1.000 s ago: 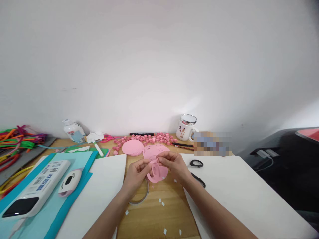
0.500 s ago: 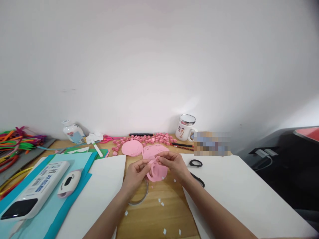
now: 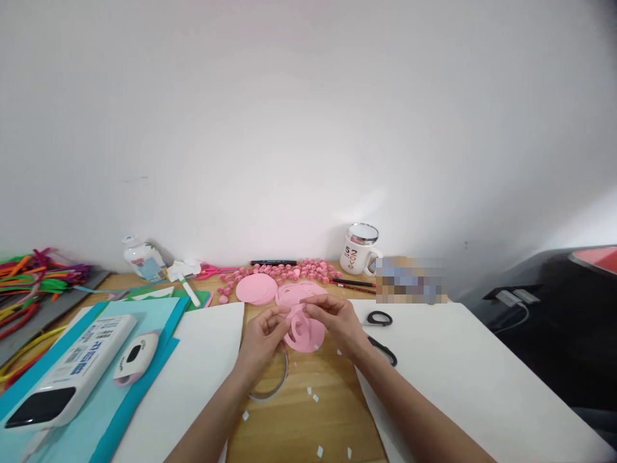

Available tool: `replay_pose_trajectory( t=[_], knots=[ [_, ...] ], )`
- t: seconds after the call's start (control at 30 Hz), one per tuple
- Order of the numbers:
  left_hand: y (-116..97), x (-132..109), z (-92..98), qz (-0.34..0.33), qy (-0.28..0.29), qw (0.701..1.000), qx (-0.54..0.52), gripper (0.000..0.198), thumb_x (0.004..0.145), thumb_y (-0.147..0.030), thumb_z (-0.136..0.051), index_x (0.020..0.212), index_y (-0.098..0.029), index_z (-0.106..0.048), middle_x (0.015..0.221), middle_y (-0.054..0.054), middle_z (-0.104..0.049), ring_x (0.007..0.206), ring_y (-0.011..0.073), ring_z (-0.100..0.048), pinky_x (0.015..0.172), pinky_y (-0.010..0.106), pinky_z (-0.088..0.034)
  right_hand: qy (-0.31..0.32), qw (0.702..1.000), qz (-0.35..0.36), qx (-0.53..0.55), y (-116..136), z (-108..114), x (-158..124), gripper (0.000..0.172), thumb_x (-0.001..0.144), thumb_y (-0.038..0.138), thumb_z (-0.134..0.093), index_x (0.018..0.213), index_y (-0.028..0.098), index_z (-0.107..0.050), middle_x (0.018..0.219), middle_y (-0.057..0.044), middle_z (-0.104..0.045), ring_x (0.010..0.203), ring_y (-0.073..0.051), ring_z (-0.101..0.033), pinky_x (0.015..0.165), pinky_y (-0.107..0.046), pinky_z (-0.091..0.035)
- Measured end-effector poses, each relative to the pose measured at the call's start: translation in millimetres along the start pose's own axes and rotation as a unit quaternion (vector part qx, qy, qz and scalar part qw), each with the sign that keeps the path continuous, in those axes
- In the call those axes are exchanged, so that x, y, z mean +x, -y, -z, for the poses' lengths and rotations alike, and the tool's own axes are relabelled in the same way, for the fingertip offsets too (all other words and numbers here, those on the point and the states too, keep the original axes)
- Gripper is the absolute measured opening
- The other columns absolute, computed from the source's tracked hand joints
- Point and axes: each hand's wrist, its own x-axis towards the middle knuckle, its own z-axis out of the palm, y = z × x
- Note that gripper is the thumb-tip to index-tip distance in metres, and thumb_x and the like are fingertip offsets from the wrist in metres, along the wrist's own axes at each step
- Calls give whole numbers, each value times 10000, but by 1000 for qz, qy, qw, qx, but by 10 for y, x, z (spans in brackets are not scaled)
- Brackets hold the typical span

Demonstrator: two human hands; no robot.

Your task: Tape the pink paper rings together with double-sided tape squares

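Both my hands meet over the middle of the wooden table (image 3: 299, 418). My left hand (image 3: 263, 337) and my right hand (image 3: 337, 318) pinch a pink paper spiral strip (image 3: 304, 333) between their fingertips, its coil hanging below them. Right behind it lie flat pink paper circles (image 3: 257, 288) and a row of small pink paper roses (image 3: 284, 269). A tape ring (image 3: 270, 386) rests under my left wrist. Small white paper bits (image 3: 315, 399) are scattered on the wood near my forearms.
Black scissors (image 3: 380, 334) lie on a white sheet (image 3: 463, 373) at right. At left are a white device (image 3: 67, 373), a small pink gadget (image 3: 135, 357), teal paper (image 3: 149, 321) and coloured pipe cleaners (image 3: 29, 276). A mug (image 3: 359, 247), bottle (image 3: 139, 257) and marker (image 3: 272, 262) stand by the wall.
My fingers have shifted a little along the pink strip, and the coil hangs slightly differently. Little else has moved apart from a small shift of the view.
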Motion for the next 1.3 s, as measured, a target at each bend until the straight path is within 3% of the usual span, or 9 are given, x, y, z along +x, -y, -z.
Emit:
replay_pose_trajectory(
  t=[0.4,0.7,0.93,1.03,1.3],
  knots=[
    [-3,-2,-2,37,2,997,-64,387,547,-263,-735,870,-122,-573,684,14,-601,507,82,-495,365,151,-347,52,994,-28,94,13,4,-2,214,584,261,-737,755,163,-655,668,-15,-671,595,-136,-622,639,-281,-497],
    [-36,-31,-6,46,33,994,-91,350,466,-209,-774,763,-116,-614,689,42,-643,552,107,-536,442,180,-408,21,998,-33,51,55,-10,-24,177,545,257,-752,661,169,-651,577,21,-631,528,-104,-567,559,-231,-457],
    [-60,-49,-26,50,36,994,-92,301,482,-238,-774,714,-95,-645,616,40,-630,438,50,-460,372,141,-307,60,996,-38,59,56,-26,-35,211,650,303,-682,821,180,-677,724,-31,-683,661,-132,-614,670,-261,-471],
    [-62,-51,-26,50,40,995,-83,290,494,-263,-770,699,-94,-652,570,23,-612,395,38,-425,342,141,-277,57,997,-29,51,42,-22,-32,207,631,301,-695,797,178,-680,769,-41,-690,699,-148,-620,699,-282,-475],
    [-3,-41,-27,60,56,994,-73,264,521,-300,-760,643,-99,-639,525,14,-605,382,53,-448,339,152,-309,41,999,-17,26,18,-26,-15,193,552,274,-746,677,167,-646,660,1,-657,580,-114,-583,592,-243,-475]
  ],
)
